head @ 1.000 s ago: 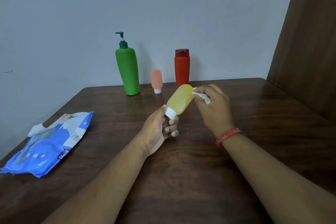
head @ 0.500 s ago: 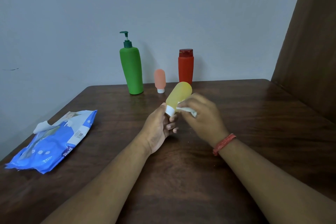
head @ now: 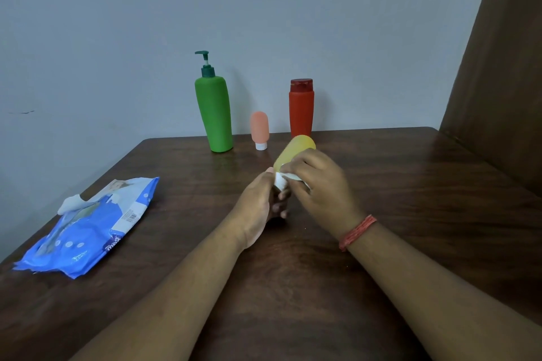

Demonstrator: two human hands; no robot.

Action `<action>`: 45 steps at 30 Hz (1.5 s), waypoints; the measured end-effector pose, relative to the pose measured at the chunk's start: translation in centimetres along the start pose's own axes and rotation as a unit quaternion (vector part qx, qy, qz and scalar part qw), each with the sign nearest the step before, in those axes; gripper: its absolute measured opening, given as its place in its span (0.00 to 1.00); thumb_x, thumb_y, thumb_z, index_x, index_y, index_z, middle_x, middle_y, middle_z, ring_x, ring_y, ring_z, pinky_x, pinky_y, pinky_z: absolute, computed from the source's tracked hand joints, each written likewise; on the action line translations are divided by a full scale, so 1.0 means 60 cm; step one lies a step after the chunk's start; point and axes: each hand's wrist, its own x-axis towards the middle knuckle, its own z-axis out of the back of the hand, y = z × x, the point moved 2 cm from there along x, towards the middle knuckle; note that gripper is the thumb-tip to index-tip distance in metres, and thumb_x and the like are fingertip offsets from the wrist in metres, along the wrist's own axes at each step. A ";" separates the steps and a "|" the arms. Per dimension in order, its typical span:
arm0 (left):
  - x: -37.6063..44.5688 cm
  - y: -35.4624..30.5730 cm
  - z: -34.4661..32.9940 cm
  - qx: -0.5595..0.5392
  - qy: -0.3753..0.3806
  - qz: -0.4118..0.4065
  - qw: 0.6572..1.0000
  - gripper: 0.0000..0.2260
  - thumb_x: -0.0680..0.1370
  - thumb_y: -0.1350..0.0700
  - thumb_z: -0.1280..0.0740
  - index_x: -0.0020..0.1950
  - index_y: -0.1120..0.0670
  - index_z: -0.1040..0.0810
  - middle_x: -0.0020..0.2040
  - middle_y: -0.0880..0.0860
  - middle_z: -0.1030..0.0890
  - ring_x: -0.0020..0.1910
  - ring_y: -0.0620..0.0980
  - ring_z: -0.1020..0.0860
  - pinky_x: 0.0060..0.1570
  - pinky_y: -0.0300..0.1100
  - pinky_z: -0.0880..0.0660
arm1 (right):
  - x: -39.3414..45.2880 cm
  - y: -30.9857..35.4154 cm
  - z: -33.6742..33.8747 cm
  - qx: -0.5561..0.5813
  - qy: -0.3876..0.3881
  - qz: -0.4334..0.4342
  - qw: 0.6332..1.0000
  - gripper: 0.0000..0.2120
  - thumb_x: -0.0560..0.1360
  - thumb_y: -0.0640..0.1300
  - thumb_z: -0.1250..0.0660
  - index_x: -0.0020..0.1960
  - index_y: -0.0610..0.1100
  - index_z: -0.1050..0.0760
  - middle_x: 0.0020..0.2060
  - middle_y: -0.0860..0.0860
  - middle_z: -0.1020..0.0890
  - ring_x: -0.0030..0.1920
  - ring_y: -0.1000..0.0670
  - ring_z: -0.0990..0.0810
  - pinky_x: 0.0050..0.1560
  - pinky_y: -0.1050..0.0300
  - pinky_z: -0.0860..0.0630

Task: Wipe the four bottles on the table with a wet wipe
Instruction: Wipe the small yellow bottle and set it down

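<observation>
l hand (head: 258, 208) grips yellow bottle (head: 294, 149) by its cap end, r hand (head: 319, 184) pinches wet wipe (head: 289, 176) on it. green bottle (head: 215, 114), pink tube (head: 260, 129), red bottle (head: 301, 108) stand at 12 o'clock, prob not yet wiped.

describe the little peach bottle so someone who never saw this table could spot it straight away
Look to the far edge of the dark wooden table, by the grey wall, where three bottles stand in a row. The peach bottle is the middle one, between the tall green pump bottle and the red bottle. It is the shortest, standing upside down on its white cap.
</observation>
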 end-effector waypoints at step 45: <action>0.013 0.008 0.006 -0.053 -0.108 -0.072 0.990 0.05 0.83 0.58 0.36 0.54 0.59 0.30 0.48 0.58 0.17 0.45 0.52 0.17 0.49 0.45 0.18 | -0.006 0.002 -0.008 0.079 -0.026 -0.099 0.992 0.06 0.74 0.34 0.28 0.50 0.41 0.18 0.48 0.50 0.19 0.48 0.56 0.22 0.49 0.73 0.29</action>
